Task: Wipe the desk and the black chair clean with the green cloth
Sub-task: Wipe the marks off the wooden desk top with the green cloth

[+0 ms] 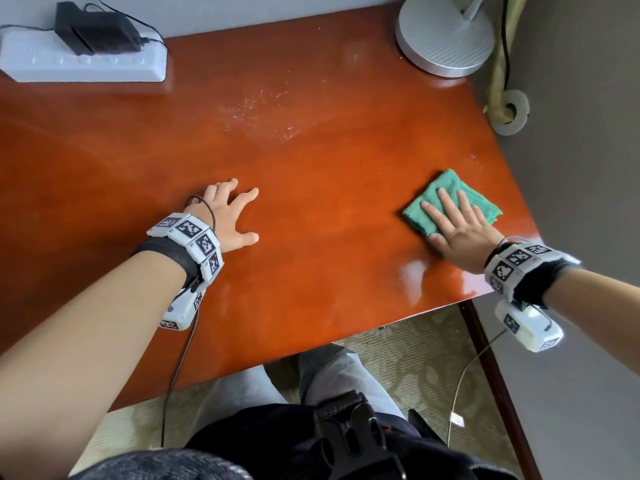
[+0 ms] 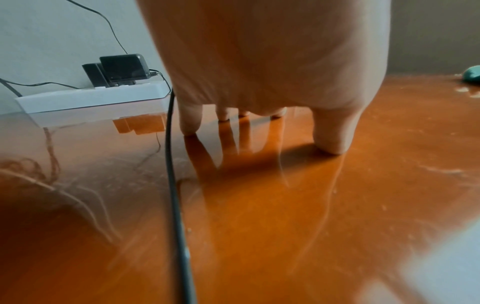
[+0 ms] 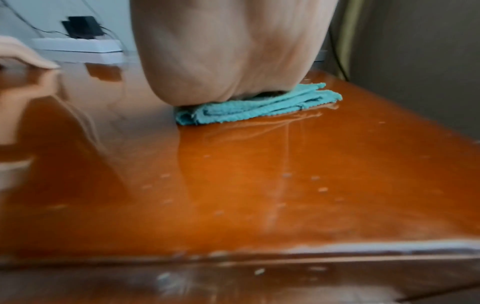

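A folded green cloth (image 1: 450, 195) lies on the glossy reddish-brown desk (image 1: 311, 168) near its right edge. My right hand (image 1: 457, 226) presses flat on the cloth with straight fingers; the right wrist view shows the palm on the cloth (image 3: 259, 107). My left hand (image 1: 232, 216) rests on the desk (image 2: 259, 205) near the middle, fingers spread, with the fingertips (image 2: 191, 123) touching the wood. It holds nothing. Small water droplets (image 1: 263, 112) speckle the desk behind the hands. The black chair is not in view.
A white power strip (image 1: 83, 60) with a black adapter (image 1: 97, 29) sits at the back left. A grey round lamp base (image 1: 445, 39) stands at the back right. The desk's right edge meets a grey wall (image 1: 571, 168). Carpet and my legs lie below the front edge.
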